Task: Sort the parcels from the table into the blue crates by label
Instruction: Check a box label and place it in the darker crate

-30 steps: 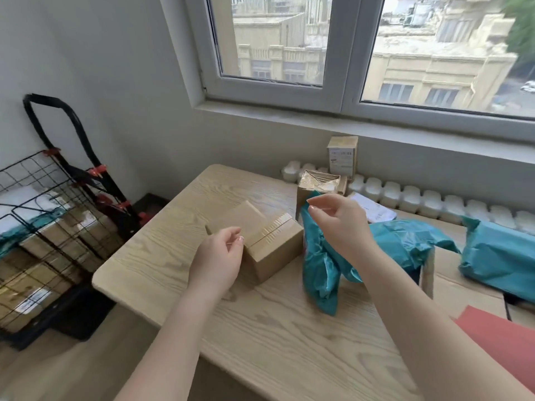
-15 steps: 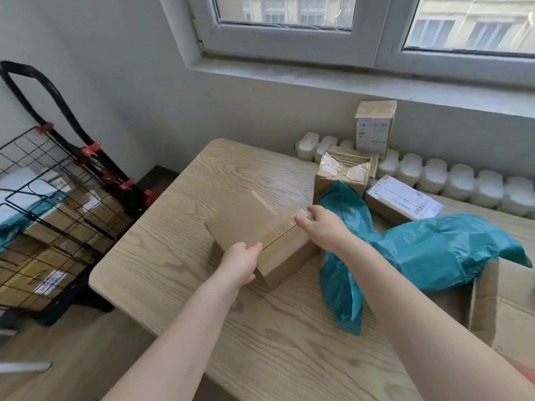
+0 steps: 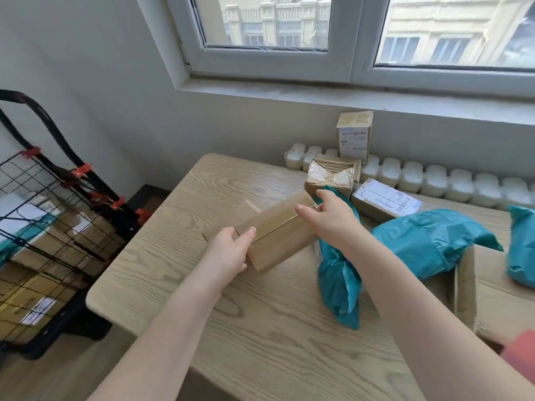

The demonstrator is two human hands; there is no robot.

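A cardboard box (image 3: 278, 238) is held at both ends above a pale wooden table (image 3: 260, 328) set under a window (image 3: 347, 39).
The left hand (image 3: 228, 253) and the right hand (image 3: 330, 218) are curled round the box; teal bags (image 3: 428, 244) and taped parcels (image 3: 330, 176) are spread by a white radiator (image 3: 434, 183), and a wire cart (image 3: 43, 241) stands at the left wall.

A plain brown cardboard box (image 3: 278, 238) is held tilted at frame centre. Right of it, a teal poly mailer (image 3: 419, 250) lies crumpled; above, a taped box (image 3: 330, 178), a labelled flat box (image 3: 382, 201) and an upright labelled box (image 3: 353, 136) are seen.
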